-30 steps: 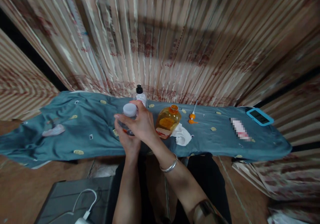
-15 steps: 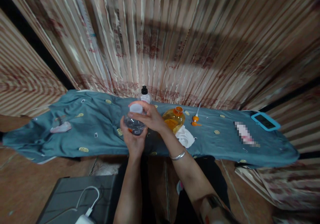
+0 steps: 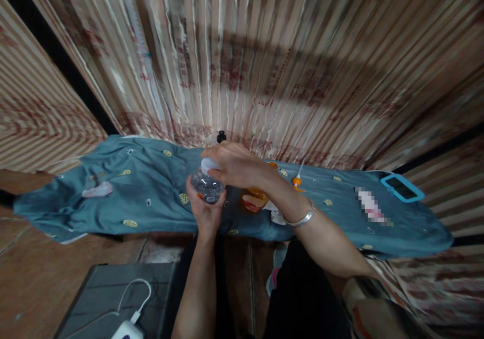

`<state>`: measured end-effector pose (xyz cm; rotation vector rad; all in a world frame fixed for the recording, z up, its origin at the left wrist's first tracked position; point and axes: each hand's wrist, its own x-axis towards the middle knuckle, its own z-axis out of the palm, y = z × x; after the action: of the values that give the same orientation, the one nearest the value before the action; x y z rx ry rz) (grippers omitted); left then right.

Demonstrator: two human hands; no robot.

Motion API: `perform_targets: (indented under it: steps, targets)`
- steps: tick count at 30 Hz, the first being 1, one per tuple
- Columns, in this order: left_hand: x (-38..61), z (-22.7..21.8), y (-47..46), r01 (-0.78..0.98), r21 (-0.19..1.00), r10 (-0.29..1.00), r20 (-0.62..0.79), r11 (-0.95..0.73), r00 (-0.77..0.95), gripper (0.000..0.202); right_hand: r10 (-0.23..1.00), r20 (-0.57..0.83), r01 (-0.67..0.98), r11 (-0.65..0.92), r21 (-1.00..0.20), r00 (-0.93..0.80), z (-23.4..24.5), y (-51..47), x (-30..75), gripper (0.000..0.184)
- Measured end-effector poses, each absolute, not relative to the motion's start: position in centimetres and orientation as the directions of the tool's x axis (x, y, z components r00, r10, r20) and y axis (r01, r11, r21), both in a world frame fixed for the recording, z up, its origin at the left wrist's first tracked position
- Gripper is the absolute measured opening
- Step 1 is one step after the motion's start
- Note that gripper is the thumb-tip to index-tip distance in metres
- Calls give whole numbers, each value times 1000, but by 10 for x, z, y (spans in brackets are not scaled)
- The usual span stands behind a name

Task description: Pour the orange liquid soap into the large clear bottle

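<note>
My left hand point(image 3: 207, 210) is wrapped round the lower part of a clear round bottle point(image 3: 207, 184), held up over the cloth-covered table. Across its top, my right hand point(image 3: 236, 163) has its fingers closed round the white cap point(image 3: 209, 166). Just behind my right hand, only the black top point(image 3: 221, 137) of another bottle shows. An amber bottle point(image 3: 254, 202) with an orange neck stands to the right, partly covered by my right forearm. Beside it lies a crumpled white cloth or tissue point(image 3: 277, 216), also partly hidden.
An orange pump head point(image 3: 297, 182) with a thin tube lies right of the amber bottle. Farther right are a blurred-out item point(image 3: 370, 205) and a blue-framed display point(image 3: 403, 187). A small pale item point(image 3: 97, 189) rests on the left. A grey box point(image 3: 98, 298) stands below left.
My right hand has turned over the cap, its wrist rising and its forearm swinging right, now covering more of the amber bottle. My left hand keeps its hold on the clear bottle.
</note>
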<state>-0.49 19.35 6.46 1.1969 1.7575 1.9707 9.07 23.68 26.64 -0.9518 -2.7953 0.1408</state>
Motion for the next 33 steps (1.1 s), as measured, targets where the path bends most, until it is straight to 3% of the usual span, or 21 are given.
perform_targets:
  steps: [1, 3, 7, 11, 15, 18, 21, 22, 23, 29, 33]
  targets:
    - [-5, 64, 194, 317, 914, 658, 402, -252, -636, 105, 599, 127, 583, 800, -140, -791, 267, 238, 90, 43]
    - [-4, 63, 194, 296, 920, 663, 391, -258, -638, 105, 602, 96, 592, 798, -117, -793, 268, 239, 87, 47]
    - [-3, 63, 194, 297, 920, 666, 390, -255, -636, 106, 652, 44, 650, 758, -48, -757, 274, 236, 78, 33]
    - [-5, 61, 195, 325, 907, 659, 418, -267, -625, 105, 595, 14, 593, 803, -49, -804, 287, 236, 73, 15]
    - [-5, 57, 196, 318, 905, 652, 424, -282, -628, 107, 509, 57, 494, 852, -170, -859, 303, 244, 79, 19]
    - [-5, 59, 196, 325, 907, 658, 420, -269, -626, 106, 510, 236, 408, 834, -371, -827, 310, 250, 98, 23]
    - [-5, 64, 194, 336, 909, 667, 411, -247, -622, 103, 578, 425, 238, 745, -623, -697, 306, 248, 136, 37]
    - [-4, 66, 193, 338, 911, 669, 406, -237, -623, 102, 637, 491, 162, 693, -703, -594, 301, 246, 152, 42]
    - [-4, 67, 193, 339, 912, 672, 400, -229, -623, 102, 775, 515, -6, 552, -834, -367, 293, 243, 169, 46]
    - [-4, 71, 192, 342, 918, 679, 383, -202, -626, 102, 945, 308, -27, 312, -950, 111, 192, 226, 268, 55]
    - [-5, 72, 193, 351, 911, 663, 402, -218, -631, 102, 943, 114, 103, 86, -991, 312, 105, 216, 314, 29]
